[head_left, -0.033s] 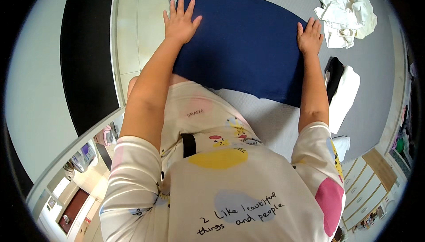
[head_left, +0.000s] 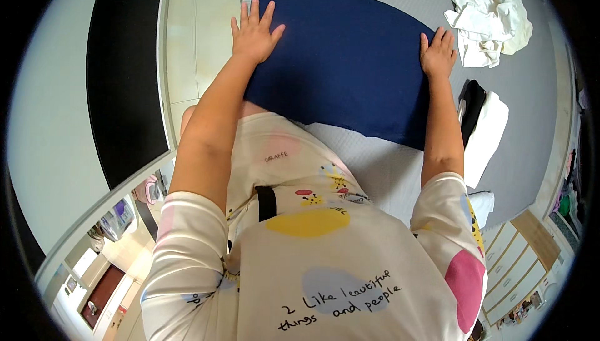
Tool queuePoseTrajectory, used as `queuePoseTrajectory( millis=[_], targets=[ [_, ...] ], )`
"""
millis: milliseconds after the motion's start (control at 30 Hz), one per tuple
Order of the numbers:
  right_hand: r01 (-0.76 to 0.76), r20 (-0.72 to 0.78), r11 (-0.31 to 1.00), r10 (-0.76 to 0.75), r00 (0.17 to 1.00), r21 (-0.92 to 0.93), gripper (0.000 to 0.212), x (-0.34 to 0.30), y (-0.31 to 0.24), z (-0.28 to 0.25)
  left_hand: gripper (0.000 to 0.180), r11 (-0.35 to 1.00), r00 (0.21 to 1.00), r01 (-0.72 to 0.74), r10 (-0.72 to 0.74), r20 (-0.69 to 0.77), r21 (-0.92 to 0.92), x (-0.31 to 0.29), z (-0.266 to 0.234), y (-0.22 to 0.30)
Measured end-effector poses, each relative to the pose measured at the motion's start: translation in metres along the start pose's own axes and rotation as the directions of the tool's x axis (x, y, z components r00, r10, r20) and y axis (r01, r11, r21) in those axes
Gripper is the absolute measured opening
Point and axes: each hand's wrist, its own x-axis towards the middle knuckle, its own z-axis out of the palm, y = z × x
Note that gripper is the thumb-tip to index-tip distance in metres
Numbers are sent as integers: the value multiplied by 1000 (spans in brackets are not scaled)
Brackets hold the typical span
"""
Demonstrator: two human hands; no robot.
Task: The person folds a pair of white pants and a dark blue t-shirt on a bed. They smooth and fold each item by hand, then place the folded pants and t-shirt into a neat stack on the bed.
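A navy blue cloth point(head_left: 340, 60), possibly a folded garment, lies spread flat in front of me on a grey quilted bed cover point(head_left: 390, 172). My left hand point(head_left: 255, 36) rests flat on its left edge, fingers spread and pointing away from me. At the opposite edge, my right hand point(head_left: 439, 57) lies flat with its thumb apart from its fingers, partly over the cloth and partly over the grey cover. Neither hand grips anything.
Crumpled white clothes point(head_left: 490, 19) lie on the bed at the far right. Nearer, beside my right arm, are a folded white garment point(head_left: 489, 135) and a black one point(head_left: 474, 107). A black-and-white sliding-door cabinet point(head_left: 125, 85) stands left, past a tiled floor strip point(head_left: 182, 60). Drawers point(head_left: 515, 266) are at lower right.
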Motion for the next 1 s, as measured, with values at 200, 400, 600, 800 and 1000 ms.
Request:
queuePoseTrajectory(
  millis=[200, 400, 600, 800, 1000],
  targets=[
    [-76, 21, 996, 75, 997, 36, 76, -32, 19, -6, 64, 989, 972, 90, -62, 227, -114, -37, -19, -18],
    [-277, -63, 960, 280, 958, 44, 82, -78, -14, -40, 72, 966, 962, 258, -257, 94, 3, -67, -41, 14],
    [177, -46, 960, -171, 984, 219, 60, -152, -88, -69, 74, 966, 966, -155, 193, 173, -208, -103, -46, 76],
    [97, -105, 983, -81, 991, 158, 56, -169, -23, -56, 81, 946, 925, 214, -115, 362, -245, -101, -37, 39],
    [53, -69, 986, -43, 997, 157, 60, -181, -4, -52, 85, 418, 622, 783, -522, 584, -461, -89, -25, 16]
  ],
)
